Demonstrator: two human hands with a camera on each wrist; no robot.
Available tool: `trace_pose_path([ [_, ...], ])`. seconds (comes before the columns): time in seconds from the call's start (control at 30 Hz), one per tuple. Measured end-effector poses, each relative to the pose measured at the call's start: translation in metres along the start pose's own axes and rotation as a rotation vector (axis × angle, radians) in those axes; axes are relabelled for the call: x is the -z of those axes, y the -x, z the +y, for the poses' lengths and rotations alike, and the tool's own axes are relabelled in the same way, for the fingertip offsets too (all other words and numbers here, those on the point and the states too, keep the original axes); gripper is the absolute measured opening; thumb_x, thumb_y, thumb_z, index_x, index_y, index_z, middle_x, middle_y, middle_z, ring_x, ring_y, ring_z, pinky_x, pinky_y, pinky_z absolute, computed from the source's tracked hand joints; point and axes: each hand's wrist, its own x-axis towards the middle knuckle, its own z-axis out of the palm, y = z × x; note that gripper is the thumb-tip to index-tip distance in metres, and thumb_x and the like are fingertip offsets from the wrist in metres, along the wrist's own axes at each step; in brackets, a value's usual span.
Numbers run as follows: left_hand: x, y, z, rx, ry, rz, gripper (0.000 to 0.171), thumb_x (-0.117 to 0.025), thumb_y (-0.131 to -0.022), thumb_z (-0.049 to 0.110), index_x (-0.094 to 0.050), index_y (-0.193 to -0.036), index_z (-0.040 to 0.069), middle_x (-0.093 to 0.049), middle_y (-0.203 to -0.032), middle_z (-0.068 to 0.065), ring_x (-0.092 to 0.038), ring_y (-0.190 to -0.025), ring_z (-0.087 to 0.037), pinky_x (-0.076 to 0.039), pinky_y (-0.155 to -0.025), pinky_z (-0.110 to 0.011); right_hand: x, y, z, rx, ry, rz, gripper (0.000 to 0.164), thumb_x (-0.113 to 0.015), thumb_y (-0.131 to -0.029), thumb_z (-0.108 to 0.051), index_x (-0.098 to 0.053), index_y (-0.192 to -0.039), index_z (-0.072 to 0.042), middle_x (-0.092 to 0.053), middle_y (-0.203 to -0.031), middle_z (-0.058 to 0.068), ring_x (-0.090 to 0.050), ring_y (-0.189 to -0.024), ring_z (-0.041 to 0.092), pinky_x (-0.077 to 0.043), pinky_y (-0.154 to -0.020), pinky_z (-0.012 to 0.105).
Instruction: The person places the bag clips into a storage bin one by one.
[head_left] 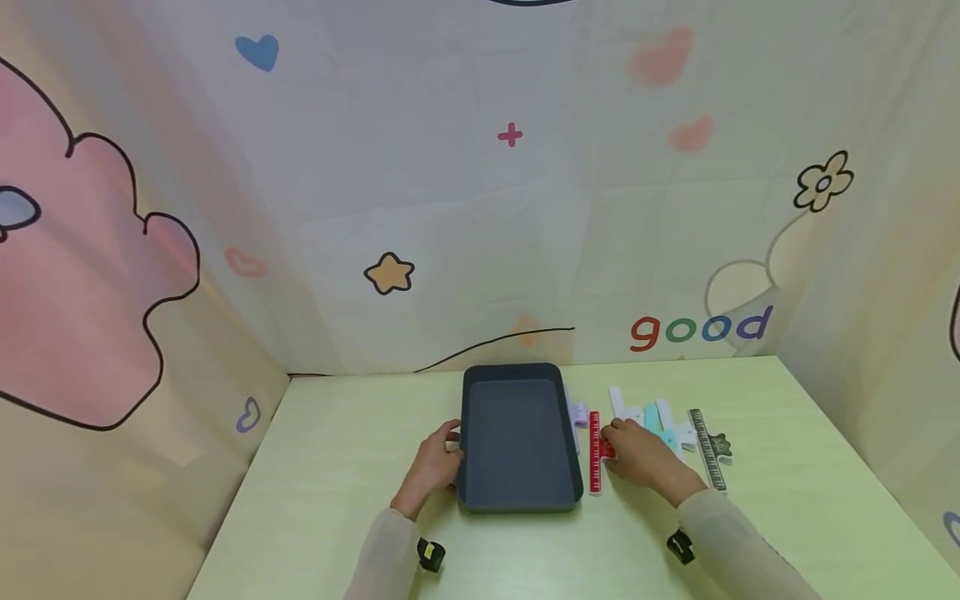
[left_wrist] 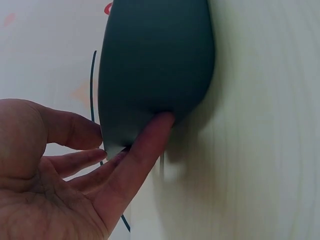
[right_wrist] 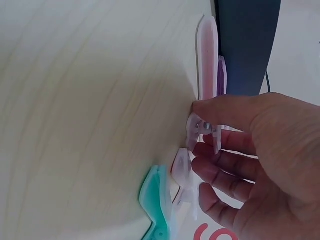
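A dark grey rectangular tray (head_left: 519,442) lies on the table. My left hand (head_left: 431,462) holds its left side, with the thumb at the rim and a finger against the outer wall (left_wrist: 155,60). Just right of the tray lies a red sealing clip (head_left: 595,454) with ruler marks along its bar. My right hand (head_left: 641,454) pinches this clip's handle (right_wrist: 192,131) between thumb and fingers, while the long bar (right_wrist: 208,60) stays flat on the table. A purple clip (head_left: 580,414) sits between tray and red clip, partly hidden by the tray.
Right of the red clip lie a white clip (head_left: 617,402), a teal clip (head_left: 652,419), another white clip (head_left: 663,411) and a black clip (head_left: 707,450). My right hand partly covers some of them. A printed curtain (head_left: 465,208) hangs behind the table (head_left: 337,467).
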Motion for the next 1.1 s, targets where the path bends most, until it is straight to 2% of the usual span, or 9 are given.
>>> trace_pose_path([
  [0.27,0.0,0.0,0.0,0.024,0.042,-0.017,0.059,-0.048,-0.088,0.002,-0.041,-0.146,0.004,-0.055,-0.132,-0.027,-0.067,-0.088,-0.028,-0.056,-0.044,-0.037,0.004,0.003,0.0,0.012,0.005,0.009,0.038,-0.076,-0.083,-0.021,-0.064,-0.111,0.001,-0.063,-0.101,0.011,-0.052,-0.086,0.022,-0.051,-0.076,0.037],
  [0.43,-0.001,0.0,0.001,0.034,0.034,-0.025,0.058,-0.048,-0.089,0.003,-0.04,-0.147,0.005,-0.055,-0.133,-0.026,-0.066,-0.091,-0.03,-0.056,-0.045,-0.037,0.011,0.006,0.0,0.021,0.026,0.017,0.04,-0.075,-0.084,-0.023,-0.062,-0.113,0.002,-0.061,-0.101,0.011,-0.051,-0.085,0.021,-0.051,-0.075,0.037],
  [0.57,-0.001,0.001,0.001,0.039,0.027,-0.023,0.058,-0.047,-0.09,0.003,-0.04,-0.147,0.005,-0.055,-0.134,-0.025,-0.066,-0.092,-0.03,-0.056,-0.045,-0.036,0.014,0.009,0.0,0.053,0.045,0.061,0.038,-0.073,-0.084,-0.022,-0.059,-0.111,0.001,-0.058,-0.098,0.009,-0.049,-0.083,0.021,-0.047,-0.069,0.035],
  [0.8,-0.001,0.002,0.002,0.039,0.019,-0.03,0.059,-0.046,-0.09,0.003,-0.039,-0.148,0.005,-0.054,-0.134,-0.025,-0.065,-0.087,-0.028,-0.056,-0.045,-0.036,0.024,0.012,-0.004,0.087,0.102,0.132,0.038,-0.069,-0.088,-0.022,-0.054,-0.115,-0.001,-0.057,-0.105,0.011,-0.054,-0.091,0.026,-0.053,-0.07,0.041],
  [1.1,0.0,0.002,0.001,0.052,0.033,-0.04,0.059,-0.047,-0.091,0.004,-0.038,-0.149,0.007,-0.052,-0.137,-0.026,-0.065,-0.09,-0.029,-0.057,-0.046,-0.036,0.038,0.011,-0.012,0.142,0.141,0.214,0.036,-0.069,-0.09,-0.023,-0.053,-0.115,-0.003,-0.055,-0.107,0.009,-0.053,-0.09,0.025,-0.05,-0.063,0.037],
])
